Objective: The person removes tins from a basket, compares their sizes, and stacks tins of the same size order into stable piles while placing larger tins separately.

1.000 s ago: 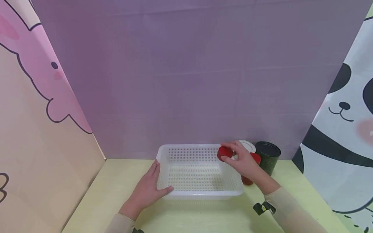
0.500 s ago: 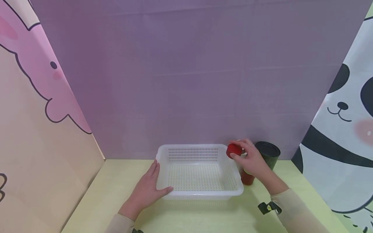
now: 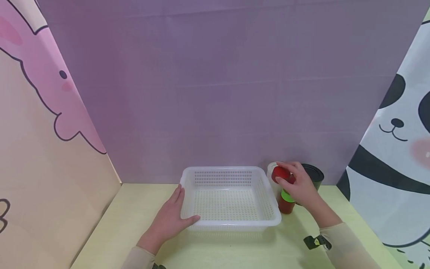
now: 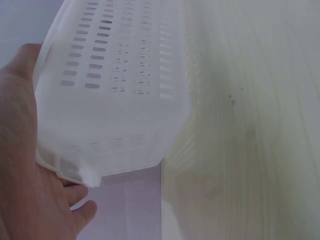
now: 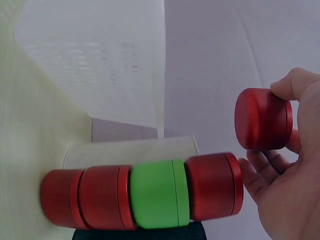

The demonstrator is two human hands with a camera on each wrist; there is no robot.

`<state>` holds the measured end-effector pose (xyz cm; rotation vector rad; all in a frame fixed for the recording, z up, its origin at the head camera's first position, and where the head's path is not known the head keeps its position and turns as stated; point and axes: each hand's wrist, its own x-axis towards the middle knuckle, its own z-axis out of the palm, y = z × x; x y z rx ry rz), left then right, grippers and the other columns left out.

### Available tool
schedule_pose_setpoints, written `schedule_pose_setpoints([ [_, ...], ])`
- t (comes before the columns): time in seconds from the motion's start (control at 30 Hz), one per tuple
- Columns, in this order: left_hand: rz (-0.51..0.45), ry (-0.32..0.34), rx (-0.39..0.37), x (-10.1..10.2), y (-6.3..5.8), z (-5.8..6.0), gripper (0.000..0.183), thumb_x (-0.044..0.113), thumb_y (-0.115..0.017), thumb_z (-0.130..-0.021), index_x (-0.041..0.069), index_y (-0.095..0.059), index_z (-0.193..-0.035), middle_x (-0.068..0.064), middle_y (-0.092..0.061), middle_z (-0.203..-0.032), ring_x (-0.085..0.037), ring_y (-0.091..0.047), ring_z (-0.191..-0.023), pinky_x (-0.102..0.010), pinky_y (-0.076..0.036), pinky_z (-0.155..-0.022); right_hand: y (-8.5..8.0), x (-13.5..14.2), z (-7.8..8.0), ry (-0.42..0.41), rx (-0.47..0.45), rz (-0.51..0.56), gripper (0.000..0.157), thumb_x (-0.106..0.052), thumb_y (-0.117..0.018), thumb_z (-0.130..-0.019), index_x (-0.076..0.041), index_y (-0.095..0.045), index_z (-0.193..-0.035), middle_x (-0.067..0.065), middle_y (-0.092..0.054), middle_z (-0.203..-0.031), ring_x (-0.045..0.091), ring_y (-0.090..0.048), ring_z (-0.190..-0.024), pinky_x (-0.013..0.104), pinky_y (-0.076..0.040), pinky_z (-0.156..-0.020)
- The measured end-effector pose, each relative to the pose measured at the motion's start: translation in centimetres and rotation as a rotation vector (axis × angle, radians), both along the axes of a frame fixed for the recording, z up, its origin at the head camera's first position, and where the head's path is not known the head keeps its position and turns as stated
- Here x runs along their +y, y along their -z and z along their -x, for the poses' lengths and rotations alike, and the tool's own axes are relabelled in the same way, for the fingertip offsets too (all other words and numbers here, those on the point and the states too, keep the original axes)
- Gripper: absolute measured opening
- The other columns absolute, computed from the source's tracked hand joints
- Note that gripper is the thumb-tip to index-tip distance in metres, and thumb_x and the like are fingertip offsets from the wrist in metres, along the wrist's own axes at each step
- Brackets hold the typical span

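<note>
A white perforated basket point(image 3: 231, 223) stands on the table, tilted neither way. My left hand point(image 3: 171, 213) rests at its left front corner, fingers straight along the left side and thumb over the front rim. My right hand point(image 3: 300, 185) pinches a small red tin point(image 3: 280, 174) between thumb and fingers, in the air right of the basket. Close by, partly behind that hand, rises an upright stack. In the right wrist view it has a red top tin point(image 5: 214, 186), a green tin point(image 5: 160, 194) under it and two lower red tins point(image 5: 106, 196). The held tin is apart from the stack.
A white cylinder point(image 5: 132, 152) stands behind the stack, near the basket's right side. A dark green can with a black lid point(image 3: 314, 173) stands to the right, partly hidden by my hand. A purple backdrop point(image 3: 215, 93) closes the table's far edge, with patterned panels either side.
My right hand has carried the red tin to the right, from over the basket's right back corner to beside the stack, uncovering the green tin. My left hand and the basket have stayed put.
</note>
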<state>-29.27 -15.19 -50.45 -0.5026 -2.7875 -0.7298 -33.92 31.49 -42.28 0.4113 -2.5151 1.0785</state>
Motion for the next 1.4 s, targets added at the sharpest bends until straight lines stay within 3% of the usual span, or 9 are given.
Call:
schedule_pose_setpoints([
  [0.43, -0.004, -0.009, 0.003, 0.1, 0.0, 0.1, 0.118, 0.068, -0.076, -0.096, -0.007, -0.026, -0.171, -0.023, -0.017, -0.182, -0.043, -0.029, -0.165, -0.056, -0.034, -0.13, 1.1, 1.9, 0.1, 0.046, 0.071, 0.015, 0.051, -0.012, -0.076, -0.104, -0.001, -0.063, -0.152, 0.018, -0.054, -0.134, 0.031, -0.055, -0.112, 0.018, -0.054, -0.076],
  [0.83, -0.001, -0.011, -0.005, 0.0, 0.0, 0.0, 0.119, 0.069, -0.076, -0.095, -0.006, -0.026, -0.172, -0.022, -0.017, -0.182, -0.043, -0.03, -0.164, -0.056, -0.035, -0.13, 1.6, 2.7, -0.4, 0.072, 0.079, 0.088, 0.048, -0.012, -0.072, -0.106, 0.0, -0.063, -0.152, 0.019, -0.053, -0.132, 0.025, -0.051, -0.112, 0.011, -0.05, -0.078],
  [1.17, -0.003, -0.007, 0.005, 0.1, -0.1, 0.1, 0.117, 0.067, -0.077, -0.096, -0.008, -0.027, -0.171, -0.024, -0.018, -0.182, -0.044, -0.029, -0.164, -0.057, -0.035, -0.13, 1.9, 3.3, -0.2, 0.082, 0.047, 0.082, 0.05, -0.015, -0.07, -0.108, -0.001, -0.061, -0.155, 0.02, -0.051, -0.134, 0.029, -0.051, -0.117, 0.013, -0.05, -0.078],
  [1.4, 0.008, -0.008, 0.002, 0.1, -0.1, 0.2, 0.121, 0.075, -0.071, -0.095, -0.008, -0.027, -0.171, -0.025, -0.018, -0.181, -0.043, -0.03, -0.164, -0.056, -0.035, -0.129, 2.2, 3.6, -0.1, 0.077, 0.054, 0.076, 0.05, -0.015, -0.072, -0.107, -0.002, -0.061, -0.155, 0.019, -0.051, -0.133, 0.028, -0.05, -0.116, 0.013, -0.049, -0.079],
])
